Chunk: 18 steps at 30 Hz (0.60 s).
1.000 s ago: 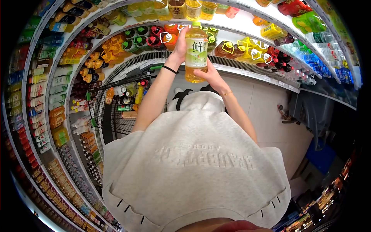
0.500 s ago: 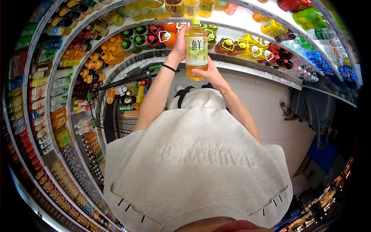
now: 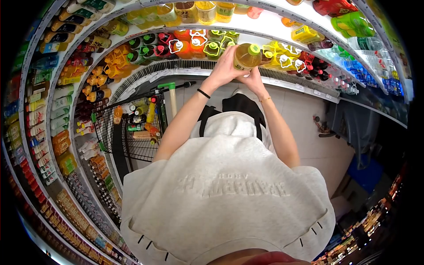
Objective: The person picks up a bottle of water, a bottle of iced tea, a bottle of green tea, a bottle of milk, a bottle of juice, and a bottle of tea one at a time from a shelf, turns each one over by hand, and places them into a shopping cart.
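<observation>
A large bottle of yellow drink (image 3: 246, 57) with a green cap is held upright in front of the shelves, its cap end turned toward the camera. Around the bottle's left side wraps my left hand (image 3: 226, 66), with a black band on that wrist. My right hand (image 3: 253, 81) is at the lower right of the bottle, its fingers against the base and partly hidden. Behind the bottle, on the lower shelf, are yellow bottles with white handles (image 3: 282, 59).
A wire cart (image 3: 141, 152) holding several bottles stands to the left, with a green and white handle (image 3: 173, 95). Shelves of drinks (image 3: 154, 73) curve round the front and left. A grey bin-like object (image 3: 353, 126) is at the right.
Both hands have moved right and slightly down with the bottle, which has tipped so its cap now faces the camera and its label is mostly hidden. The cart's handle shows more.
</observation>
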### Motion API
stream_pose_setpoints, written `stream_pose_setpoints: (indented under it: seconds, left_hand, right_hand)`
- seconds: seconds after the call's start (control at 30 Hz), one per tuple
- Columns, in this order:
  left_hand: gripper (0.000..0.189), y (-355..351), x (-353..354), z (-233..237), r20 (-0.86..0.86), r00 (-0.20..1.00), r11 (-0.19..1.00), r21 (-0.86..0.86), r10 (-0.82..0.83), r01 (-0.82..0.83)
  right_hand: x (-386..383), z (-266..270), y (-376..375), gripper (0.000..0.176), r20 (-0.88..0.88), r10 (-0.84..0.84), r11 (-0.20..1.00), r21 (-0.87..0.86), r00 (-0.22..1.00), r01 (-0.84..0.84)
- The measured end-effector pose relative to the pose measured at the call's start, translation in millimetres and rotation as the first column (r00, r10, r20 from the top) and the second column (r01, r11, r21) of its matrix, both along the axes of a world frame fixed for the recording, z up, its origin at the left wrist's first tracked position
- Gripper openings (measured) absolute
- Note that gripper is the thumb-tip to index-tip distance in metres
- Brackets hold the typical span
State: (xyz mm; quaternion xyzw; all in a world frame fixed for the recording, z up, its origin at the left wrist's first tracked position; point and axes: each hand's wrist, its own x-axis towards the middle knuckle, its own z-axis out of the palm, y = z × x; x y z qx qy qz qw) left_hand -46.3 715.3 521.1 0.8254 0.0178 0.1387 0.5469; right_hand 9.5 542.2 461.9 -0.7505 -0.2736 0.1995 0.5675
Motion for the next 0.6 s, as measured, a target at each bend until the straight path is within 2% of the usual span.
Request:
stream_pose_setpoints:
  seconds: [0.03,0.07,0.13,0.17,0.2,0.23,0.27,0.33,0.37,0.4,0.47,0.5,0.53,0.6]
  left_hand:
    - [0.089,-9.6,4.4,-2.5,0.004,1.0,0.999,0.03,0.014,-0.014]
    - [0.087,-18.6,9.4,-5.2,0.01,1.0,0.998,0.061,0.029,-0.03]
    - [0.082,-34.4,21.6,-12.5,0.005,0.997,0.996,0.047,0.079,-0.079]
    - [0.081,-40.2,27.8,-16.3,0.01,0.995,0.995,-0.004,0.1,-0.1]
    - [0.08,-44.2,35.1,-17.0,0.018,0.992,0.991,-0.055,0.122,-0.121]
    - [0.079,-48.7,41.0,-18.2,0.0,0.992,0.99,-0.068,0.127,-0.126]
    - [0.079,-52.3,46.6,-20.1,-0.01,0.992,0.989,-0.073,0.129,-0.13]
    - [0.075,-56.7,62.2,-29.9,-0.002,0.987,0.987,0.029,0.16,-0.16]
    - [0.081,-59.5,68.8,-35.1,-0.006,0.984,0.981,0.081,0.178,-0.177]
    - [0.081,-64.4,73.7,-38.4,-0.017,0.983,0.981,0.078,0.182,-0.18]
    - [0.093,-75.8,81.8,-43.5,-0.027,0.96,0.96,-0.025,0.277,-0.278]
    - [0.1,-77.2,86.8,-49.7,0.024,0.969,0.968,0.039,0.245,-0.246]
    - [0.1,-80.7,91.8,-53.4,0.02,0.967,0.967,0.039,0.253,-0.253]
    - [0.099,-84.2,105.9,-61.4,0.062,0.93,0.932,-0.021,0.362,-0.362]
  right_hand:
    - [13.0,2.6,4.2,0.069,-0.091,-0.014,0.999,0.034,0.996,0.017]
    - [21.2,7.9,-1.9,0.06,-0.096,-0.046,0.999,-0.016,0.994,0.045]
    - [36.2,-3.1,-9.6,0.053,0.172,-0.098,0.993,-0.045,0.98,0.107]
    - [39.2,-9.1,-14.6,0.053,0.165,-0.094,0.993,-0.049,0.982,0.103]
    - [43.3,-2.4,-15.9,0.051,0.204,-0.155,0.984,-0.049,0.967,0.169]
    - [46.1,1.9,-17.7,0.05,0.241,-0.215,0.971,-0.05,0.946,0.233]
    - [50.6,-0.9,-19.8,0.05,0.233,-0.211,0.971,-0.057,0.949,0.23]
    - [67.8,-13.1,-22.5,0.049,0.267,-0.252,0.951,-0.107,0.93,0.289]
    - [77.0,-21.1,-21.5,0.05,0.301,-0.276,0.948,-0.07,0.913,0.31]
    - [84.3,-25.3,-20.5,0.05,0.293,-0.271,0.949,-0.077,0.917,0.305]
    - [100.0,-23.6,-17.7,0.052,0.371,-0.273,0.944,-0.074,0.888,0.321]
    - [109.4,-25.2,-15.3,0.056,0.335,-0.277,0.95,-0.044,0.901,0.308]
    - [119.7,-26.4,-11.3,0.056,0.332,-0.27,0.952,-0.047,0.904,0.301]
    - [141.8,-28.8,0.1,0.057,0.436,-0.203,0.977,0.037,0.877,0.208]
